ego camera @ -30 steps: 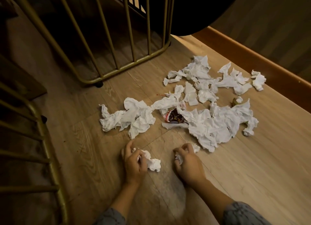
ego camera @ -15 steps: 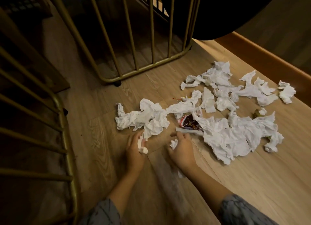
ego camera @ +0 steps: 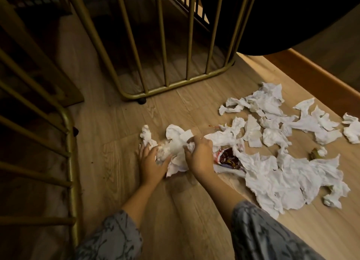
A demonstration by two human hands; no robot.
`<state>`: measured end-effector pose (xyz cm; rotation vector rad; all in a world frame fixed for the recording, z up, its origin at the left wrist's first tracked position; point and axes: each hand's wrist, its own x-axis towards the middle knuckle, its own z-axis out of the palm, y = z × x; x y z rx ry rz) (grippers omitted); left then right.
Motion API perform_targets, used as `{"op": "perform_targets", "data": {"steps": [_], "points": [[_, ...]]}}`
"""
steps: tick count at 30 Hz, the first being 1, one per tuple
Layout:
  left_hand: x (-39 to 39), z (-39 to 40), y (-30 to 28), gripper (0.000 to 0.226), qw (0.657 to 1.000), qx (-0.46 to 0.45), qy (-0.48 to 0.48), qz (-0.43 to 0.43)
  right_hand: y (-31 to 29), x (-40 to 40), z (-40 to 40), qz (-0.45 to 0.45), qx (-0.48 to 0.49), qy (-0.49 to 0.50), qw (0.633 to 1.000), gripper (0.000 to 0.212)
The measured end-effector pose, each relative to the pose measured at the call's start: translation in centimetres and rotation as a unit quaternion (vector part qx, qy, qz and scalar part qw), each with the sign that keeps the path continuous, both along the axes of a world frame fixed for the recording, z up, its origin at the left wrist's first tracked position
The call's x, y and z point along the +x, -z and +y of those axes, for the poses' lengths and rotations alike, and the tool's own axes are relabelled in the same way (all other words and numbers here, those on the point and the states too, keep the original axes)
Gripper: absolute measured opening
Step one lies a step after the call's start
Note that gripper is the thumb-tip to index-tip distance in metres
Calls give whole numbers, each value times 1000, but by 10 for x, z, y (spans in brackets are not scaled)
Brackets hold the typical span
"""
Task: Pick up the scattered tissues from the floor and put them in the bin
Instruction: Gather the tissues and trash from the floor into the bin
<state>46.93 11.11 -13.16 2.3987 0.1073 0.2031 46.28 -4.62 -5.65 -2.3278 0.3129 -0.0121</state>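
Crumpled white tissues lie scattered on the wooden floor. The nearest clump (ego camera: 175,143) is between my two hands. My left hand (ego camera: 151,162) presses on its left side with fingers curled into the paper. My right hand (ego camera: 200,156) grips its right side from above. A large flat heap of tissues (ego camera: 282,178) spreads to the right, and several smaller pieces (ego camera: 266,104) lie farther back. A red and dark wrapper (ego camera: 228,158) shows just right of my right hand, partly under tissue. No bin is in view.
A gold metal frame with vertical bars (ego camera: 165,88) stands on the floor behind the tissues. Another gold barred frame (ego camera: 70,162) runs along the left. A raised wooden edge (ego camera: 321,80) borders the floor at right, below a dark round object (ego camera: 282,16).
Both hands have moved forward from the small scraps near me onto the left tissue clump and closed on it. The camera has shifted, so the pile sits farther right.
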Motion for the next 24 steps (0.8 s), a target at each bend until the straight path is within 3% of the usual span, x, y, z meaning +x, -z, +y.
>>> {"op": "perform_targets", "data": {"steps": [3, 5, 8, 11, 14, 17, 21, 24], "points": [[-16, 2, 2, 47, 995, -89, -31, -22, 23, -24, -8, 53, 20, -114, 992, 43], [-19, 0, -6, 46, 984, -150, -75, -65, 35, -41, -10, 56, 25, -152, 986, 43], [-21, 1, -11, 45, 965, -184, -126, -138, 46, -60, -8, 8, -21, -152, 988, 25], [-20, 3, -10, 42, 953, -218, -163, -136, 49, -72, -10, 5, -2, -90, 996, 28], [-22, 5, -8, 33, 966, -194, -136, -101, 42, -72, -17, -49, 3, -26, 998, 35], [-25, 4, -9, 32, 983, -143, -82, -83, 37, -60, -24, -103, -35, -41, 993, 34], [-24, 0, -4, 37, 998, -16, -17, -60, 40, -63, -25, -47, -108, -140, 983, 7], [-33, -4, -6, 24, 998, -45, 2, -45, 26, -75, -27, -33, -66, -121, 990, 18]]}}
